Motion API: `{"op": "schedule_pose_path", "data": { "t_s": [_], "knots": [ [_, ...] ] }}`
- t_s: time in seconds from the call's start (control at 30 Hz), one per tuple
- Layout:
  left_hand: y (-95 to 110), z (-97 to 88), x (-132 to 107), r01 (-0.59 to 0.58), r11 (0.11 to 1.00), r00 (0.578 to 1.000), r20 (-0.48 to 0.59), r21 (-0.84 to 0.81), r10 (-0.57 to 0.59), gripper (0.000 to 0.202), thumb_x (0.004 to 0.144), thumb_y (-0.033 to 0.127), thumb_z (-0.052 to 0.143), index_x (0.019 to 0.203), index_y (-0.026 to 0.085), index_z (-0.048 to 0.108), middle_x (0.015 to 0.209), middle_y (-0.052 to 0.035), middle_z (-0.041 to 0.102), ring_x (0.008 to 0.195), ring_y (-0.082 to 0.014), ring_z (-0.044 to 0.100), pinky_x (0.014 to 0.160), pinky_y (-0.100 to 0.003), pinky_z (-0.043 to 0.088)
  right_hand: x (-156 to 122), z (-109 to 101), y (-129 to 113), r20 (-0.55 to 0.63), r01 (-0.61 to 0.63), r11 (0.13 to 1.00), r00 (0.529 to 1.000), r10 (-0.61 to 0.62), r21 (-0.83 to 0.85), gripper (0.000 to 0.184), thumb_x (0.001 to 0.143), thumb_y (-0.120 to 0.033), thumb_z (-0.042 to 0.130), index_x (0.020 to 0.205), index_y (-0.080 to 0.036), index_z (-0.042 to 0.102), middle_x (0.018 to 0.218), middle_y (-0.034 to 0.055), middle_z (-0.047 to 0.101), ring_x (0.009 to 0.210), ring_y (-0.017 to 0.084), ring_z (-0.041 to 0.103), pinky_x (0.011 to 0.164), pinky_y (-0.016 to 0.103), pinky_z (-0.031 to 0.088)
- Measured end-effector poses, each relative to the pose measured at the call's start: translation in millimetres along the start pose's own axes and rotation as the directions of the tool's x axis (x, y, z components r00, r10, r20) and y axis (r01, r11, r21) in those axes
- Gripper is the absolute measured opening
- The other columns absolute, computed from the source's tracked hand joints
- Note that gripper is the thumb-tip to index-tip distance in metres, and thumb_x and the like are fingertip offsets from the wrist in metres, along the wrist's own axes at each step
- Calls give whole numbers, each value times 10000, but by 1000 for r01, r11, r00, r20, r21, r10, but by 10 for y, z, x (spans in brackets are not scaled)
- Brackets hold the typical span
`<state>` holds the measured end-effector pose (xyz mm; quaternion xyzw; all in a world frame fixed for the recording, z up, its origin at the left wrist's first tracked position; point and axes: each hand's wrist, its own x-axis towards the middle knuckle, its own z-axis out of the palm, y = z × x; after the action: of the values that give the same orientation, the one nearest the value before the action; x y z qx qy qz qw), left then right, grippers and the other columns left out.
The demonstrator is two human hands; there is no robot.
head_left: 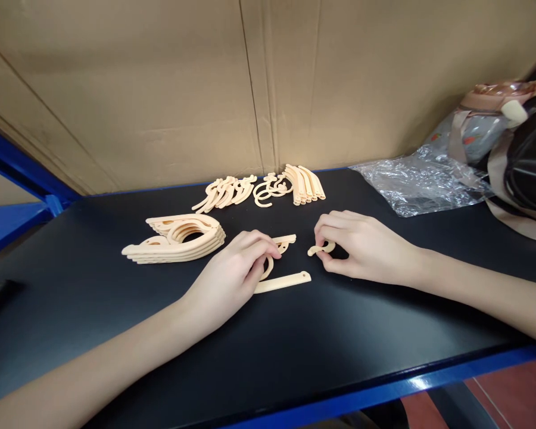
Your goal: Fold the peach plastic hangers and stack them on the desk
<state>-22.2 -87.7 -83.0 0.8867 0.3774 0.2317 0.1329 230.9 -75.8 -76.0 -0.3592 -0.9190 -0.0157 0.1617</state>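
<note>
My left hand rests on the black table with fingers curled around a cream plastic hanger part, a curved piece with two flat arms. My right hand pinches a small cream hook just to the right of that part. A stack of cream hanger bodies lies to the left of my left hand. Farther back sit a row of curved arms, loose hooks and another bundle of arms.
Crumpled clear plastic bags lie at the back right, beside a black bag and a pink-lidded bottle. A cardboard wall stands behind the table. Blue frame rails run at the left and the front edge.
</note>
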Motion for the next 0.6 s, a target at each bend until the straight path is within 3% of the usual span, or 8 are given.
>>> {"op": "schedule_pose_path", "data": {
  "t_s": [0.17,0.37,0.6],
  "knots": [
    [-62,-2,5,-15,1000,1000,-27,-1,15,282,926,46,381,955,194,620,999,-24,649,966,-166,585,854,-309,479,14,54,-3,-21,66,989,998,-64,132,33,814,-166,543,784,-159,555,835,28,595,742,152,517,726,293,431],
    [-52,-28,32,-35,999,998,-52,-6,35,277,925,69,393,889,195,637,993,-20,651,929,-152,623,827,-278,496,12,76,-26,-61,213,971,976,-208,104,72,832,-181,523,788,-156,574,839,49,605,786,169,530,796,319,437],
    [-18,-52,53,7,1000,998,-68,18,-5,252,913,98,435,889,194,667,1009,-20,639,875,-139,630,784,-269,501,-3,49,-123,-35,294,950,956,-292,101,104,827,-161,480,763,-167,562,809,49,604,752,171,508,742,321,437]
  ]
}}
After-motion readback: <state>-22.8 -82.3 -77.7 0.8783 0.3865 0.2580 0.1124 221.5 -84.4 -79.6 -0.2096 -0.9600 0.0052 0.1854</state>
